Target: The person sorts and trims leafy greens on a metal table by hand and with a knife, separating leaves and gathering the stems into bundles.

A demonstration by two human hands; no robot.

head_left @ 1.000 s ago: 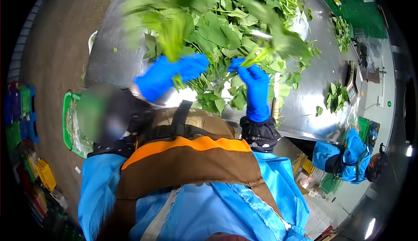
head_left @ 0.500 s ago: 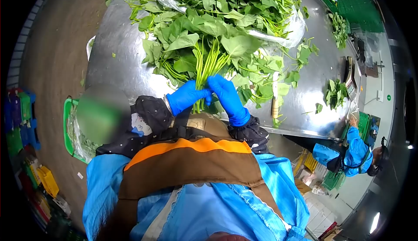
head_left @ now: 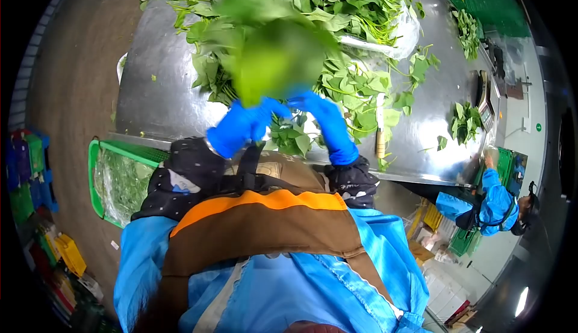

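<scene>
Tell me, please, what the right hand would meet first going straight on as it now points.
The right hand would probably meet the blurred leafy bunch above the left hand; depth is unclear.

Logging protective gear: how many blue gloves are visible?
2. One is on the left hand, at the base of the blurred greens; the other is on the right hand. Background clutter could hide more.

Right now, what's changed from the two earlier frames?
The hands closed in from well apart, then parted slightly: left hand shifted left, gripping a bunch of greens, now blurred; right hand moved slightly right, its grip unclear. Its separate sprig from the first frame isn't visible now. Wooden-handled tool and main leafy pile stayed put.
</scene>
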